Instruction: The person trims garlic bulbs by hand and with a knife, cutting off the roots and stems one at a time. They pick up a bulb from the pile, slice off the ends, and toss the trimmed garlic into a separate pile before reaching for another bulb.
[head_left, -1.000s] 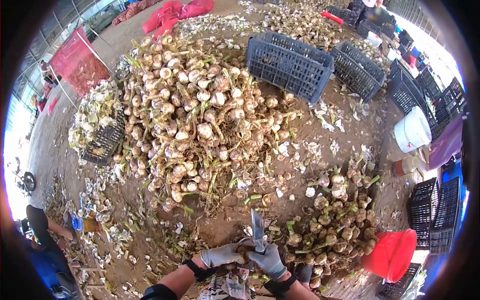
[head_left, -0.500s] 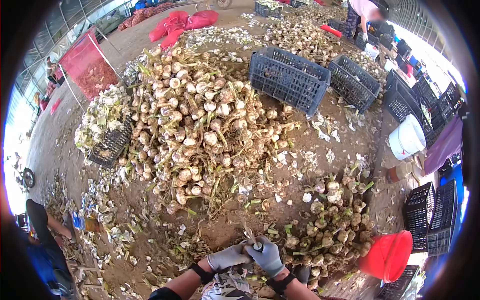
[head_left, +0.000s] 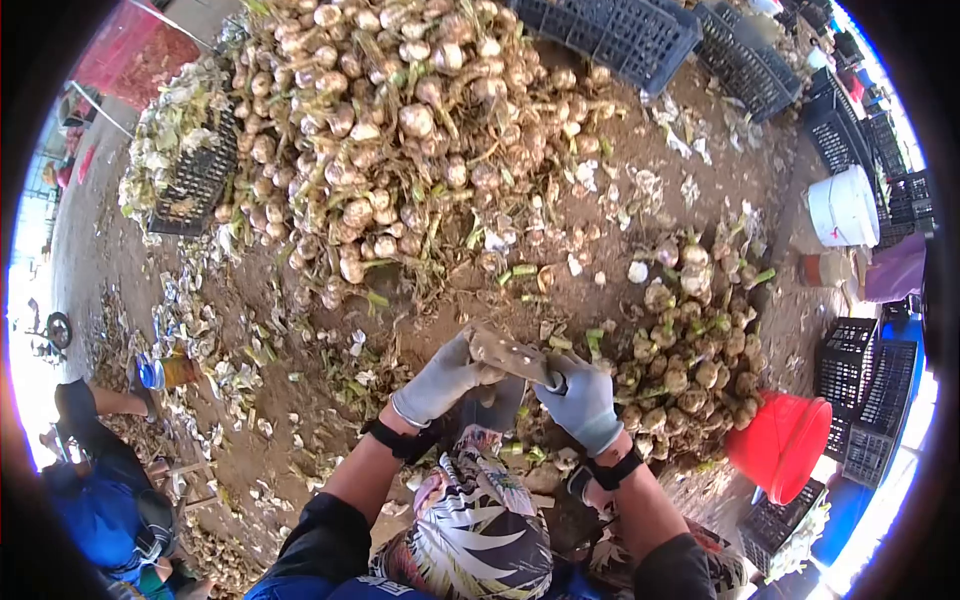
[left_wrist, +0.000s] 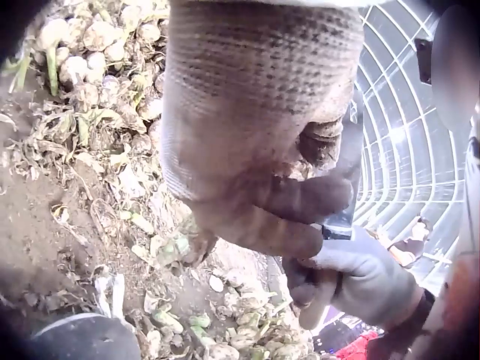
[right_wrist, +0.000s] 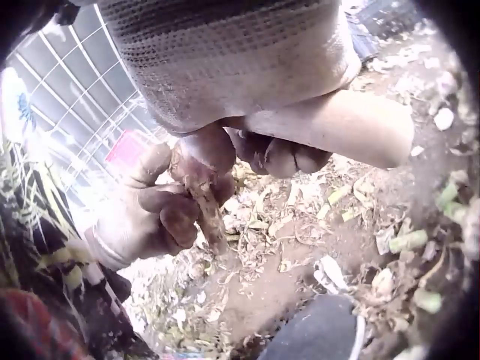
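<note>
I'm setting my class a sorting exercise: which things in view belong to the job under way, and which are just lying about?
Belonging to the job:
garlic bulb in the left grip
wooden-handled knife in the right grip
big garlic pile
smaller garlic heap, probably

Seemingly just lying about:
blue-lidded jar
white bucket
wheel
loose scraps

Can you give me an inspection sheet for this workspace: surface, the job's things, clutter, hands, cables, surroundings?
Surface: dirt ground, littered.
Job's things: one bulb with its stalk attached; a knife with a wooden handle; a large garlic pile ahead; a smaller heap to the right.
Clutter: scraps across the ground; a red bucket beside the smaller heap; a jar off to the left.
Hands: both gloved; left hand holds the bulb, right hand grips the knife.
Cables: nothing seen.
Surroundings: another person in blue at left; a white bucket and black crates at right.
</note>
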